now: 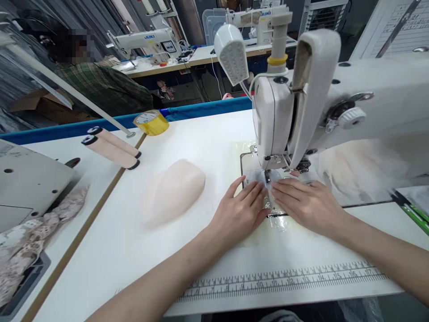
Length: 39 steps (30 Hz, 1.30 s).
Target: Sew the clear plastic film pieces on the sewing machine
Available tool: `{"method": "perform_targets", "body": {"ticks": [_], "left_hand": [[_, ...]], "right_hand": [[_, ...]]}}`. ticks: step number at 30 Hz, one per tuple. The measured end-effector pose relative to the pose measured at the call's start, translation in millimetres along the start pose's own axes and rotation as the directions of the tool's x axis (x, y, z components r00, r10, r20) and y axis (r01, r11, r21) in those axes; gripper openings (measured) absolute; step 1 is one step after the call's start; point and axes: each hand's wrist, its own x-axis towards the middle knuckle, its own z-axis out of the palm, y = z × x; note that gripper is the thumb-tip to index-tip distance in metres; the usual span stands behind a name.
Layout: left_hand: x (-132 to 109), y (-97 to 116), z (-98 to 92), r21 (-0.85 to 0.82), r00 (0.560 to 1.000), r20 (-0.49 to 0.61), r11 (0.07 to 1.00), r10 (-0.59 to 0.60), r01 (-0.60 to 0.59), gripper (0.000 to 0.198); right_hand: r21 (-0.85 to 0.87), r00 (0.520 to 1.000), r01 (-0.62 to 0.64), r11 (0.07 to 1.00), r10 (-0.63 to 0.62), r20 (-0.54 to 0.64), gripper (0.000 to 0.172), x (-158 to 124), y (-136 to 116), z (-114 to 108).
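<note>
My left hand [243, 208] lies flat at the left of the needle of a white sewing machine [273, 116], its fingers stretched out. On the other side, my right hand [308, 203] rests palm down with its fingers extended toward the presser foot [267, 176]. Both sets of fingertips press on a thin, see-through pale material around the foot; its outline is mostly hidden by the hands. A pale pink, cup-shaped fabric piece [181, 192] lies on the white table [208, 134], left of my left hand.
Two pink thread spools [110, 150] and a yellow tape roll [152, 122] lie at the back left. Lace [43, 237] is heaped at far left. Sheer fabric [362, 170] sits under the machine arm, near green-handled tools [414, 214]. Another person [103, 87] sits beyond.
</note>
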Motion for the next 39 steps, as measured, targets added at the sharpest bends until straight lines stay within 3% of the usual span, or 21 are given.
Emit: {"method": "perform_targets", "body": {"ticks": [20,26,28,29,31,32,33,34,36,37,39], "left_hand": [[12,-17,12.1,-0.033,0.989,0.019,0.988,-0.149,0.149,0.04],[11,-6,2.7,0.064,0.976,0.04,0.975,-0.215,0.213,0.037],[8,4,-5.5,0.005,0.991,0.038,0.992,-0.127,0.127,0.034],[6,10,-9.9,-0.074,0.999,0.031,0.997,-0.021,0.023,0.033],[2,17,-18.0,-0.251,0.967,-0.048,0.934,0.25,-0.254,0.03],[0,18,-21.1,-0.297,0.941,-0.109,0.893,0.32,-0.338,0.03],[0,17,-23.3,-0.315,0.937,-0.143,0.883,0.319,-0.349,0.032],[-1,14,-24.6,-0.311,0.956,-0.137,0.905,0.259,-0.29,0.032],[0,3,-24.7,-0.262,0.998,-0.011,0.963,0.055,-0.056,0.028],[1,-2,-23.8,-0.226,0.996,0.088,0.973,-0.024,0.044,0.028],[3,-11,-21.7,-0.184,0.965,0.252,0.976,-0.069,0.118,0.038]], "right_hand": [[-0.029,0.993,-0.083,0.996,0.085,0.078,0.027,3,14,-2],[-0.014,0.993,-0.115,0.993,0.115,0.016,0.023,0,22,-7],[-0.009,0.993,-0.118,0.993,0.118,-0.012,0.025,1,23,-8],[-0.005,0.993,-0.114,0.993,0.114,-0.022,0.025,1,23,-9],[0.014,0.994,-0.104,0.994,0.105,-0.033,0.025,2,23,-9],[0.029,0.994,-0.101,0.994,0.102,-0.039,0.025,3,23,-10],[0.047,0.994,-0.099,0.994,0.101,-0.042,0.025,3,22,-10],[0.062,0.994,-0.099,0.993,0.102,-0.047,0.025,3,22,-10],[0.083,0.992,-0.109,0.991,0.113,-0.05,0.025,2,22,-11],[0.09,0.991,-0.118,0.989,0.123,-0.05,0.025,1,22,-11],[0.111,0.989,-0.142,0.984,0.146,-0.035,0.024,0,22,-11]]}}
